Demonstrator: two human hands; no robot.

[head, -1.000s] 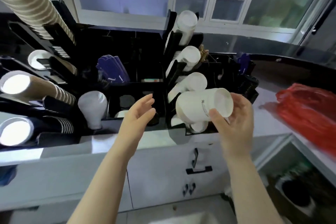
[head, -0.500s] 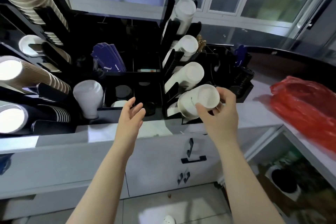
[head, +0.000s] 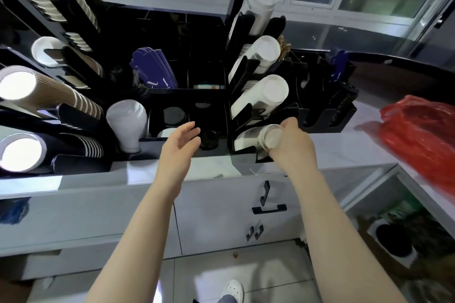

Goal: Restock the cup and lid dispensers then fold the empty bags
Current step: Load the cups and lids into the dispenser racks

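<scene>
Right hand (head: 291, 145) grips a stack of white paper cups (head: 256, 139), seated in the lowest slot of the black 4-tier cup dispenser (head: 242, 74). Left hand (head: 178, 146) hovers open, fingers relaxed, just beside. No legible writing.

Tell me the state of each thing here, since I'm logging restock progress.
white cup stack: lying in the lowest slot, gripped at its rim
right hand: gripping the stack
left hand: open, holding nothing
red bag: crumpled on the counter, unfolded
</scene>
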